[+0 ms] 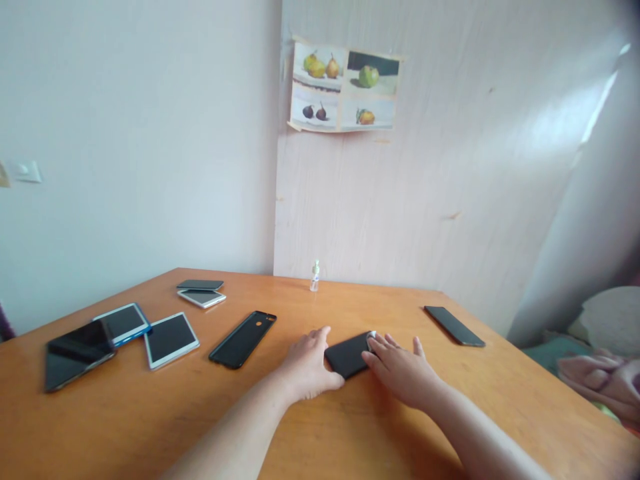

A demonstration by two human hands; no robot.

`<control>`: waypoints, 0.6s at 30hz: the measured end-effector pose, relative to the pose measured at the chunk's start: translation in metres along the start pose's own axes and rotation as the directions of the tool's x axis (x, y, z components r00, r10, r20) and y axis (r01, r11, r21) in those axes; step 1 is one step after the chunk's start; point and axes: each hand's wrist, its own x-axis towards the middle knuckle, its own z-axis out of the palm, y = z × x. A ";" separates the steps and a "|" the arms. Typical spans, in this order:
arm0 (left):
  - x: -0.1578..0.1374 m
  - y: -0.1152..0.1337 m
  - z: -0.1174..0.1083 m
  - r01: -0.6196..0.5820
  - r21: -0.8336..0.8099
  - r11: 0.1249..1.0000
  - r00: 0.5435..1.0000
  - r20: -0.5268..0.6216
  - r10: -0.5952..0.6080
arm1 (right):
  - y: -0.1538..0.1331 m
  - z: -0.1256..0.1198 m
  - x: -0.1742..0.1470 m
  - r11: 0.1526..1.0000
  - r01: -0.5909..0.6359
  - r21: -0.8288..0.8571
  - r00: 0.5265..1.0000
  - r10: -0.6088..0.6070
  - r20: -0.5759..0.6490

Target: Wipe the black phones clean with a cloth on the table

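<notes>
A black smartphone (347, 355) lies flat on the wooden table between my hands. My left hand (311, 367) grips its left end, thumb at the near edge and fingers at the far edge. My right hand (403, 370) rests on the phone's right end, its fingers pressing a small white wipe (371, 340) against the surface. Most of the wipe is hidden under the fingers. Left of my left hand is an empty black phone case (243, 339), its inside facing up.
On the table's left lie a dark tablet (80, 353), a blue-edged tablet (123, 323), a white tablet (172, 340), a white phone (202, 297) and a dark phone (200, 285). A small spray bottle (315, 277) stands at the back. Another dark phone (454, 325) lies right.
</notes>
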 end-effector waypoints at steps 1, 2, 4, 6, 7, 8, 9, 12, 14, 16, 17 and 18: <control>0.000 0.000 0.000 -0.001 0.000 1.000 1.000 0.000 0.001 | 0.004 0.000 0.002 0.999 -0.026 -0.018 1.000 0.026 -0.007; 0.000 0.000 0.000 -0.003 -0.002 1.000 1.000 -0.001 0.003 | 0.004 0.000 0.002 0.999 -0.026 -0.024 1.000 0.026 -0.006; 0.000 -0.001 0.000 -0.011 -0.005 1.000 1.000 -0.002 0.011 | -0.004 -0.001 -0.003 0.999 0.041 -0.002 0.999 -0.041 0.008; 0.000 -0.002 0.001 -0.019 -0.003 1.000 1.000 -0.007 0.019 | -0.020 -0.004 -0.014 0.983 0.177 0.055 0.984 -0.179 0.026; 0.001 -0.003 0.001 -0.024 -0.002 1.000 1.000 -0.011 0.024 | -0.028 -0.005 -0.020 0.964 0.249 0.089 0.967 -0.253 0.036; 0.001 -0.004 0.002 -0.030 -0.003 1.000 0.999 -0.013 0.030 | -0.035 -0.007 -0.025 0.944 0.307 0.120 0.948 -0.314 0.045; 0.001 -0.005 0.002 -0.035 -0.004 0.999 0.999 -0.013 0.035 | -0.039 -0.008 -0.028 0.928 0.345 0.142 0.934 -0.354 0.050; 0.002 -0.006 0.002 -0.034 -0.004 0.999 0.999 -0.008 0.034 | -0.034 -0.012 -0.029 0.946 0.307 0.104 0.949 -0.313 0.049; 0.003 -0.006 0.002 -0.030 -0.002 1.000 1.000 0.004 0.030 | -0.020 -0.013 -0.021 0.983 0.184 0.019 0.982 -0.185 0.029; 0.002 -0.006 0.000 -0.032 -0.003 0.999 0.999 0.014 0.032 | -0.005 -0.013 -0.013 0.997 0.063 -0.055 0.998 -0.062 0.013; 0.002 -0.005 0.000 -0.034 -0.005 0.999 0.999 0.016 0.034 | -0.001 -0.013 -0.011 0.996 0.026 -0.081 1.000 -0.025 0.007; 0.002 -0.005 -0.001 -0.035 -0.006 0.999 0.999 0.018 0.035 | 0.001 -0.013 -0.010 0.995 0.012 -0.102 1.000 -0.012 0.001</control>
